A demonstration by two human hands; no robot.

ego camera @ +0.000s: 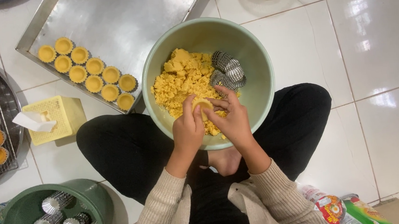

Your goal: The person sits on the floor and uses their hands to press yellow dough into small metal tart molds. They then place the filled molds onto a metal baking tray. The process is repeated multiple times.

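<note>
Both hands, left and right, pinched around small round yellow dough-filled tart mould, held between them over near rim of pale green plastic bowl; no long axis.

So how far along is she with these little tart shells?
Done: eleven lined tart shells sit on the metal tray. In hand: the left hand and right hand press dough into one mould. Left: plenty of yellow dough in the pale bowl, plus empty moulds there and in the green tub.
</note>
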